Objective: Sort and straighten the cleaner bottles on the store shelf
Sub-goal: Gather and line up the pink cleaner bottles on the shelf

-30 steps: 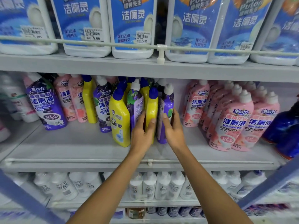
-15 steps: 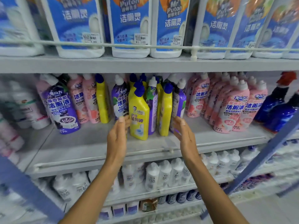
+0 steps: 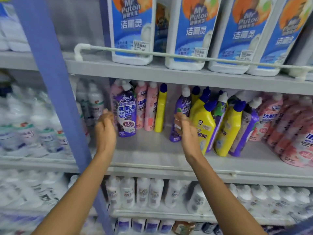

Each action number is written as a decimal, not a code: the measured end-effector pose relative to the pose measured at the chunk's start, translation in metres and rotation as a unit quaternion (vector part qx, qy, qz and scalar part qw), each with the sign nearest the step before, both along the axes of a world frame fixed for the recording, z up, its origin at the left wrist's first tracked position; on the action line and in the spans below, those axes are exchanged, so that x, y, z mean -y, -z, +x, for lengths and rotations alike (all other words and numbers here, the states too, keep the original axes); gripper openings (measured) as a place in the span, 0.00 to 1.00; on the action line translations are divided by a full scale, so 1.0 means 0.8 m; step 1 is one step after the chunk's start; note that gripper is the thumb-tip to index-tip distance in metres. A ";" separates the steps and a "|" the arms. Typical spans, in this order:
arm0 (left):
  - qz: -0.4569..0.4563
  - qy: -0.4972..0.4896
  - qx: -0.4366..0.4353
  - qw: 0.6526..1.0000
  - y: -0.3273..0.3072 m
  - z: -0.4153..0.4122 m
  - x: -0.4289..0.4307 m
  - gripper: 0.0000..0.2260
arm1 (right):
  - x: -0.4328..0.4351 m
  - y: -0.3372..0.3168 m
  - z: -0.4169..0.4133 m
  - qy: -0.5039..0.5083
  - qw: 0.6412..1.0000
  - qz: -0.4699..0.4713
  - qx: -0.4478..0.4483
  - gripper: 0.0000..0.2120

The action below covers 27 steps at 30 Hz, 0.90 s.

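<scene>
On the middle shelf (image 3: 152, 150) a purple cleaner bottle (image 3: 126, 114) stands at the left with pink bottles (image 3: 145, 107) and a slim yellow bottle (image 3: 160, 109) behind it. A leaning cluster of yellow bottles (image 3: 205, 122) and purple bottles (image 3: 245, 131) stands to the right. My left hand (image 3: 105, 128) is open, just left of the purple bottle, holding nothing. My right hand (image 3: 187, 131) is open in front of another purple bottle (image 3: 182, 107) and the nearest yellow bottle, fingers apart. Whether it touches them is unclear.
A blue shelf upright (image 3: 55, 92) runs down the left. Large blue-labelled jugs (image 3: 133, 29) sit behind a rail (image 3: 169, 55) on the top shelf. Pink bottles (image 3: 288, 126) fill the right; white bottles (image 3: 149, 192) fill the lower shelf and the left bay.
The view has swung left. Both hands let go of the clustered bottles and moved left and apart; the left hand now sits by the purple bottle at the left.
</scene>
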<state>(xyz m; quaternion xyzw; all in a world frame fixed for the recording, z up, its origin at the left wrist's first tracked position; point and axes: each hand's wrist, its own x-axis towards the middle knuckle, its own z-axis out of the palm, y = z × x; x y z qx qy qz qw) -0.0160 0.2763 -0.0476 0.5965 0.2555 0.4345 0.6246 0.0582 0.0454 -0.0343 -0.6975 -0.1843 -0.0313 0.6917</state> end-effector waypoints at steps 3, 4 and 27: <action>0.028 -0.047 -0.045 0.997 -0.015 0.025 -0.028 0.22 | -0.050 -0.015 0.038 -0.010 0.999 -0.016 0.030 0.25; 0.049 -0.059 -0.068 0.995 -0.022 0.034 -0.034 0.21 | -0.066 -0.021 0.051 -0.015 0.999 -0.017 0.047 0.19; -0.031 0.051 0.057 0.997 -0.027 0.114 -0.078 0.22 | -0.203 -0.011 0.159 0.115 0.961 -0.211 0.134 0.31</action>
